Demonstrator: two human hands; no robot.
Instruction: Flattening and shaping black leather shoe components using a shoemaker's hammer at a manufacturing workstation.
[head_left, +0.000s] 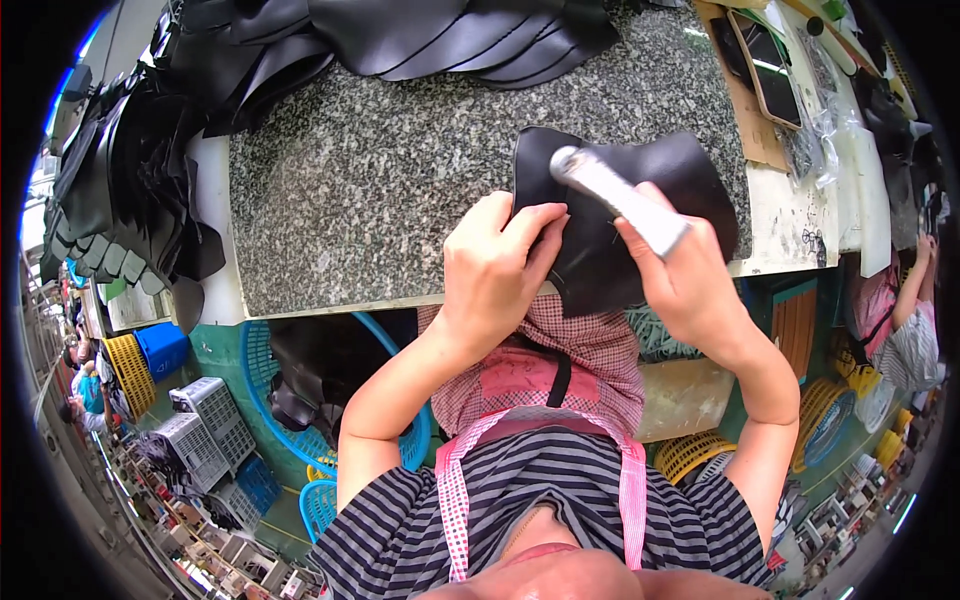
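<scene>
A curved piece of black leather point(700, 180) lies at the near right part of the speckled stone slab point(350, 180), its lower edge hanging over the front. My left hand point(500, 265) is closed at the leather's left side, fingers and thumb pinched together on it. My right hand point(695, 280) grips a silver metal tool point(620, 200) between thumb and fingers. The tool slants over the leather, its rounded end up and to the left. It is slightly blurred, and whether it touches the leather I cannot tell.
Stacked black leather pieces point(430, 40) line the slab's far edge, and more point(110, 180) hang at the left. A phone point(768, 75) lies on cardboard at the right. Below are a blue basket point(262, 390) and grey crates point(210, 425). Another person point(905, 330) is at the far right.
</scene>
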